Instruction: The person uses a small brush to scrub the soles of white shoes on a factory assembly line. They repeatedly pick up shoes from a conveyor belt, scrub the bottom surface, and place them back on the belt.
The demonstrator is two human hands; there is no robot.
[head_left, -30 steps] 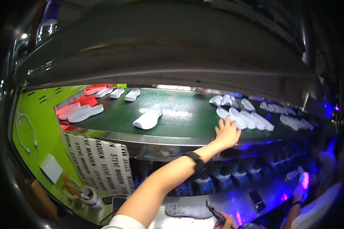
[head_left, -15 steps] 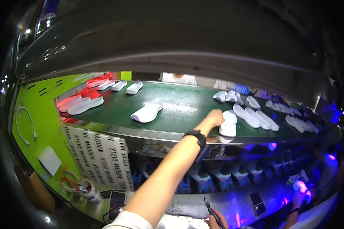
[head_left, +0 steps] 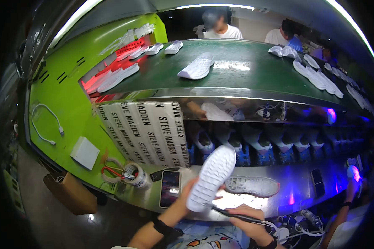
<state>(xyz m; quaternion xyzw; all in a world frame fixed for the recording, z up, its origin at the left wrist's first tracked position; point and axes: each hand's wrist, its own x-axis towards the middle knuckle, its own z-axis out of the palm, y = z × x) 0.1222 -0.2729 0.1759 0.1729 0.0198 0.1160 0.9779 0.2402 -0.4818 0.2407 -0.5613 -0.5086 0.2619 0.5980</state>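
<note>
My left hand [head_left: 187, 197] is closed around a white shoe sole [head_left: 214, 176], held tilted above the bench with its ridged face showing. My right hand [head_left: 253, 226] grips a dark, slim pen-shaped tool [head_left: 235, 215]. Its thin tip meets or nearly meets the lower end of the sole; contact is hard to tell. A white cord seems to run from the tool's back end. Just beyond the sole, a greyish shoe sole [head_left: 253, 186] lies on the metal bench [head_left: 295, 197], close to a bright patch of light.
Behind the bench, a green conveyor belt [head_left: 245, 79] carries several white soles, including a lone one [head_left: 196, 66]. A phone [head_left: 170, 189], a tape roll holding small items [head_left: 137, 176] and a dark box-shaped device [head_left: 317, 182] lie around. At right, a co-worker's hand [head_left: 353, 184] works under purple light.
My left hand has come back from the belt to the bench with a white sole. My right hand has brought the tool to its lower end. The view has tilted down.
</note>
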